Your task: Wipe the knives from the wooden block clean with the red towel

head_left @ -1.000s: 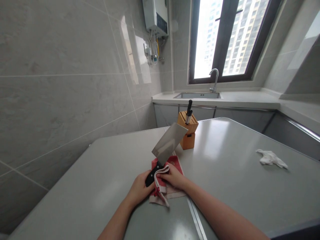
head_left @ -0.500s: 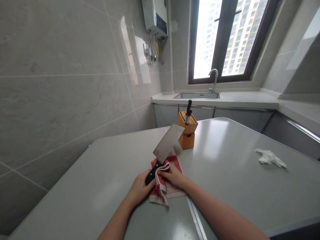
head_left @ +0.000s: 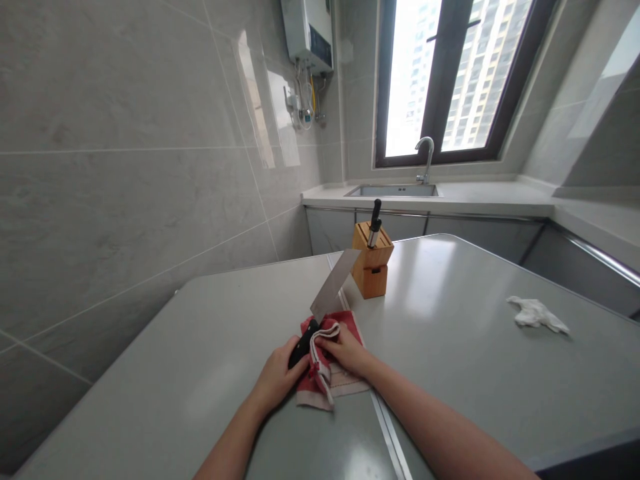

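My left hand [head_left: 277, 377] is wrapped round the black handle of a cleaver [head_left: 334, 285], whose wide steel blade points up and away to the right. My right hand [head_left: 347, 350] is closed on a red and white cloth [head_left: 345, 380], pinching a fold of it against the cleaver's handle. Part of the cloth hangs down between the hands, and part lies on the table under them. Just beyond the blade's tip stands a wooden knife block [head_left: 374, 280], with a black-handled tool [head_left: 375, 223] upright in it.
The pale grey table [head_left: 225, 333] has a metal seam [head_left: 387, 427] running through it. On its right side lies a crumpled white cloth [head_left: 537, 315]. A counter with a sink [head_left: 395, 191] and faucet [head_left: 427, 160] runs under the window behind. A tiled wall [head_left: 150, 200] borders the left.
The cleaver has turned about its handle, so the blade looks narrower and its flat faces me less. Both hands keep nearly the same place and hold.
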Motion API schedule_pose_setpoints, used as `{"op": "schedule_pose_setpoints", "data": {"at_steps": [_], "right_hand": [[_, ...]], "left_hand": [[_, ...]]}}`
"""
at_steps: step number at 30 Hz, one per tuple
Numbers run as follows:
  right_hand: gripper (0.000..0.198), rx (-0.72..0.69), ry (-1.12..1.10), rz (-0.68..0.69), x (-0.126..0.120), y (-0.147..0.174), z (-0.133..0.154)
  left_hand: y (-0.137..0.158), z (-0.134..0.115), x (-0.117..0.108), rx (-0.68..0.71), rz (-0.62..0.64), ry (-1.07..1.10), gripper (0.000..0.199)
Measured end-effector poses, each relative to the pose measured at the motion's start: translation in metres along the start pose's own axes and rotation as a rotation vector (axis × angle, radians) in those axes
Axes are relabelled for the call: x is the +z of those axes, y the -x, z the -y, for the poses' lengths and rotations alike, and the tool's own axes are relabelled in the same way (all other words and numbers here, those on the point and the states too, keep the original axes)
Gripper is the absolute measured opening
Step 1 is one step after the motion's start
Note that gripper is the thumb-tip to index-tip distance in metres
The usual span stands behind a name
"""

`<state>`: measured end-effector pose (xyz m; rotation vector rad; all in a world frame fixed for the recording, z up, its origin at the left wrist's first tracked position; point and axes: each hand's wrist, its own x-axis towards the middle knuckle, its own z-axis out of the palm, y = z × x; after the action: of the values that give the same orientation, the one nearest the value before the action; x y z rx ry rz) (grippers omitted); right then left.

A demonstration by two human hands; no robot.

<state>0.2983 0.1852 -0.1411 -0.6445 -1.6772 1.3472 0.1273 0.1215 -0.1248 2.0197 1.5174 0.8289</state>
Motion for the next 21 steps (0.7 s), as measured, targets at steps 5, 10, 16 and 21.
{"op": "schedule_pose_setpoints", "data": {"at_steps": [5,10,16,21], "right_hand": [[0.024,-0.024,0.040,0.007,-0.0011,0.0000,0.0010],[0.025,-0.004,0.020,0.007,-0.0010,-0.0007,-0.0016],[0.023,0.001,0.031,-0.005,-0.0006,-0.0018,-0.0011],[0.025,-0.021,0.048,-0.025,-0.0001,-0.0008,0.0025]], "left_hand": [[-0.0010,0.0025,0.0014,-0.003,0.010,-0.011,0.025],[-0.0009,0.0018,0.0017,-0.003,0.006,-0.005,0.025],[0.0003,-0.0027,-0.0008,0.014,0.009,0.040,0.027],[0.0004,-0.0056,-0.0021,0.021,0.015,0.093,0.030]]}}
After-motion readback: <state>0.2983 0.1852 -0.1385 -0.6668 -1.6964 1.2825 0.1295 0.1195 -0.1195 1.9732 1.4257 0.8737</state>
